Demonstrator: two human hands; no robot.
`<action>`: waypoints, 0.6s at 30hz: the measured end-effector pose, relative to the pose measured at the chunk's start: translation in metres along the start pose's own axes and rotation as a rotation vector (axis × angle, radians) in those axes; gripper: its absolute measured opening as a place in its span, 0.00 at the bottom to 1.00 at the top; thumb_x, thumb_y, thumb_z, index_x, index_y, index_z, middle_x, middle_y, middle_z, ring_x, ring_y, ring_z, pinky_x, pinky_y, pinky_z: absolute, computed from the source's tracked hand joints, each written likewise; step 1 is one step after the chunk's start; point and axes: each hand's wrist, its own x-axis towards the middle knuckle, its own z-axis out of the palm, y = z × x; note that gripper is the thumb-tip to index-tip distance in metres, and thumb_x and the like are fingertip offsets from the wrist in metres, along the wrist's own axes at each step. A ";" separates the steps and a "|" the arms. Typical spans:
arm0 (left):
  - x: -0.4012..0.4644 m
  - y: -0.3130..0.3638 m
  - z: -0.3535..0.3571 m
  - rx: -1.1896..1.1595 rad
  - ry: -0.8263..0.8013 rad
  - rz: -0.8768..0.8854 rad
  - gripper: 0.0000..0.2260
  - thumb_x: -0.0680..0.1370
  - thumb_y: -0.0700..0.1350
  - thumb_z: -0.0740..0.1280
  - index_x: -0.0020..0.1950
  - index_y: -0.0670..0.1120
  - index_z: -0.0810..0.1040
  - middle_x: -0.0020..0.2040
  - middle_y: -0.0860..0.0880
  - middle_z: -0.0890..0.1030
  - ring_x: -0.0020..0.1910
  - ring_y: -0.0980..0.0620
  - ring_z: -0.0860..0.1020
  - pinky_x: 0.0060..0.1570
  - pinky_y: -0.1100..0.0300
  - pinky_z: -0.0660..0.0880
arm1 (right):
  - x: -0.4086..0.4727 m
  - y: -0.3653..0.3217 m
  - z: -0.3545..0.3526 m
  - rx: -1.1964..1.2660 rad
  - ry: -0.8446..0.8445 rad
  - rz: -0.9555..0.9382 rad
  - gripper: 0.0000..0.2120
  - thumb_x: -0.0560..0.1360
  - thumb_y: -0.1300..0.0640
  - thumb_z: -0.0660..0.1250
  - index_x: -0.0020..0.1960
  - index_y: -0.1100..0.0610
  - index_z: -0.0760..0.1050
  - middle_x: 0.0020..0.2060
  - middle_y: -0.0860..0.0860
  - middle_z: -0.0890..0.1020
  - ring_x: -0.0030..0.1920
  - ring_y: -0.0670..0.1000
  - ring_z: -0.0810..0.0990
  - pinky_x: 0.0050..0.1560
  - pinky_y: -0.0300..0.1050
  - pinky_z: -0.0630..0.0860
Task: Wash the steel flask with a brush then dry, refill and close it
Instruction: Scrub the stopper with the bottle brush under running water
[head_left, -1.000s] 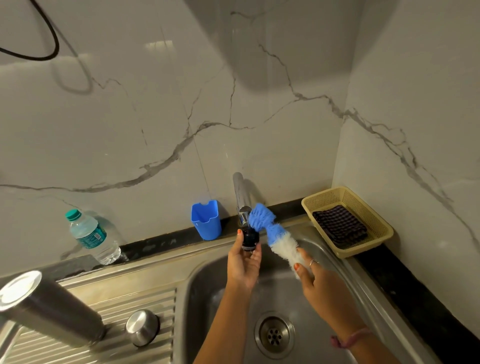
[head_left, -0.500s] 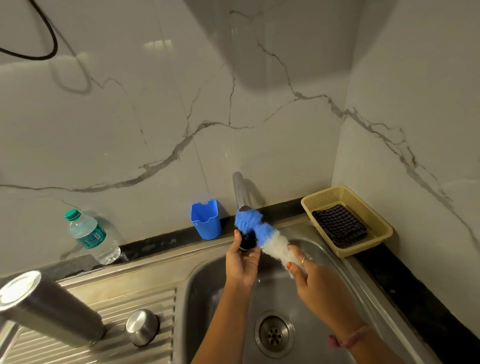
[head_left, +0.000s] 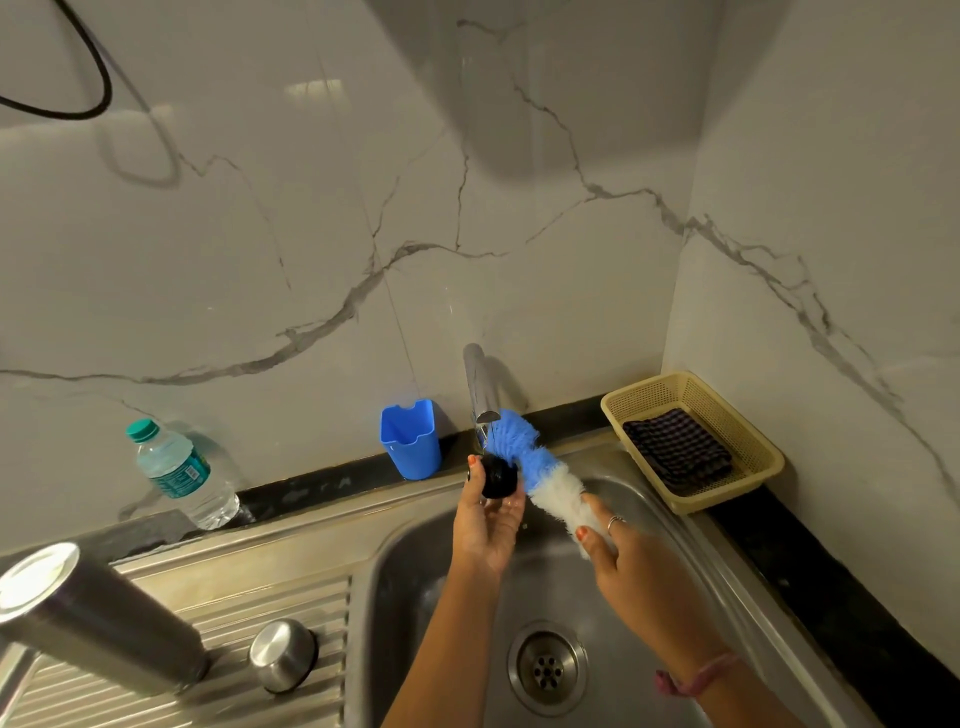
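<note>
My left hand holds a small black round stopper in its fingertips, over the sink just under the tap. My right hand grips the blue and white bottle brush low on its white bristles, and the blue tip presses against the stopper and the tap's spout. The steel flask stands on the ribbed draining board at the lower left with its bottom end up. Beside it rests a steel cap.
The steel sink has its drain below my hands. A blue plastic cup stands behind the sink's rim. At left a plastic water bottle leans on the wall. A yellow basket at right holds a dark checked cloth.
The brush tip swung left onto the black stopper half a second ago, then back right and up beside it. My left hand has turned so that the stopper shows more.
</note>
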 end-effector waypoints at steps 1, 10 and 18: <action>0.002 0.001 0.000 0.012 0.005 0.007 0.25 0.73 0.47 0.73 0.65 0.38 0.75 0.63 0.35 0.79 0.63 0.39 0.79 0.69 0.43 0.71 | -0.004 -0.002 0.000 0.005 0.006 -0.025 0.23 0.80 0.45 0.57 0.75 0.45 0.60 0.51 0.51 0.83 0.46 0.45 0.82 0.41 0.32 0.73; -0.004 -0.003 -0.003 0.042 0.018 0.039 0.23 0.75 0.46 0.71 0.66 0.38 0.75 0.57 0.38 0.83 0.56 0.41 0.82 0.54 0.47 0.81 | -0.002 -0.005 0.000 -0.028 -0.013 0.002 0.23 0.81 0.45 0.56 0.75 0.44 0.59 0.51 0.51 0.83 0.46 0.47 0.82 0.43 0.37 0.75; 0.001 0.006 -0.001 0.039 -0.007 0.060 0.26 0.73 0.44 0.72 0.70 0.39 0.72 0.65 0.36 0.78 0.64 0.40 0.78 0.66 0.45 0.74 | 0.010 0.004 -0.007 -0.047 -0.004 -0.011 0.24 0.80 0.45 0.56 0.75 0.46 0.61 0.54 0.52 0.82 0.50 0.47 0.81 0.48 0.38 0.77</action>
